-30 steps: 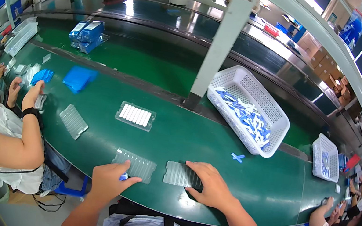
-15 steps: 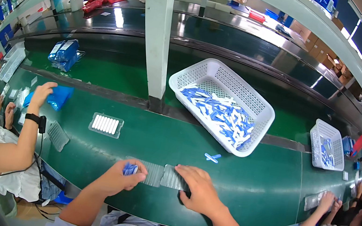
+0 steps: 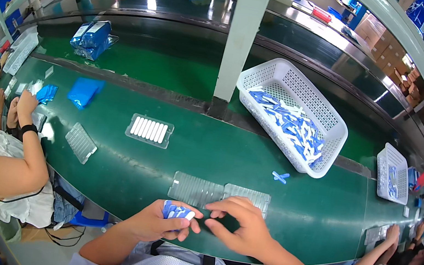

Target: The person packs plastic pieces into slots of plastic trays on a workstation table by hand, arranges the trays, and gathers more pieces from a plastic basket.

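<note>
My left hand is closed round a small bunch of blue-and-white plastic sticks, their ends showing between thumb and fingers. Beside it my right hand has its thumb and fingers apart, with nothing between them. Two clear ribbed trays lie just beyond my hands: the left tray in full sight, the right tray partly behind my right hand. Both look unfilled. Farther off, a clear tray holds a row of white sticks. Two crossed blue sticks rest on the green table.
A white basket of loose blue and white sticks stands at the far right, near a grey post. Blue packets and another ribbed tray lie leftward. People work on either side; a smaller basket stands farther right.
My right hand has come off the right tray and moved close to my left hand. The left hand has drawn nearer to me, still holding the sticks. The view has shifted left.
</note>
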`<state>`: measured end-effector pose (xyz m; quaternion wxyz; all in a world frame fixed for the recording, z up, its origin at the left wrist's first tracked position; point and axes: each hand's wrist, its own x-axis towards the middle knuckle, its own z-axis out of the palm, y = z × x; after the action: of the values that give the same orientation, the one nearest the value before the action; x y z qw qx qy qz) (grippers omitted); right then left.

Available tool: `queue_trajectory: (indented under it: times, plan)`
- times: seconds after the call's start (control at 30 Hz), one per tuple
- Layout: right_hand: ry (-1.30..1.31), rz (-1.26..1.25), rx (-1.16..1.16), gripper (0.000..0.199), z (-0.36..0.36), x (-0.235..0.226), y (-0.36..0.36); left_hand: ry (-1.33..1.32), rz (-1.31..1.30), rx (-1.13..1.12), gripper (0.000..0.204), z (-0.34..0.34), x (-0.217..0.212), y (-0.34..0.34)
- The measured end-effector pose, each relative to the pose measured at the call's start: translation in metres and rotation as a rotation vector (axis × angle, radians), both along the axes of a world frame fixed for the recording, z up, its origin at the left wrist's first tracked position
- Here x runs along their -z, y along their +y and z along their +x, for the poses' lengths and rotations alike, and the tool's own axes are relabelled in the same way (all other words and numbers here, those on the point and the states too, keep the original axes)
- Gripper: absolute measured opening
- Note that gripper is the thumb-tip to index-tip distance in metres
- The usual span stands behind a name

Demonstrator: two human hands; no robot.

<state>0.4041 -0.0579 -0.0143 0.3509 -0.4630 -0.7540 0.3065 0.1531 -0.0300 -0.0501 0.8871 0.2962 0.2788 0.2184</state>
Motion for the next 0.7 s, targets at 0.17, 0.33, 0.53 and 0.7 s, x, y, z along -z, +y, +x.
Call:
queue_trajectory:
  times: [0.17, 0.33, 0.53, 0.7]
  plan:
    - [0.078, -0.117, 0.005, 0.014, -0.04, 0.0, 0.015, 0.057, 0.125, 0.102, 0.028, -0.018, 0.001, 0.013]
    - [-0.1, -0.015, -0.08, 0.011, -0.054, -0.008, 0.036, 0.119, 0.161, -0.054, 0.031, -0.035, -0.003, 0.015]
    - [-0.2, 0.126, -0.239, 0.012, -0.06, -0.009, 0.068, 0.109, 0.11, -0.105, 0.032, -0.053, 0.0, 0.028]
    - [-0.354, 0.667, -0.313, 0.02, -0.068, -0.009, 0.073, 0.071, 0.086, 0.063, 0.025, -0.065, 0.001, 0.033]
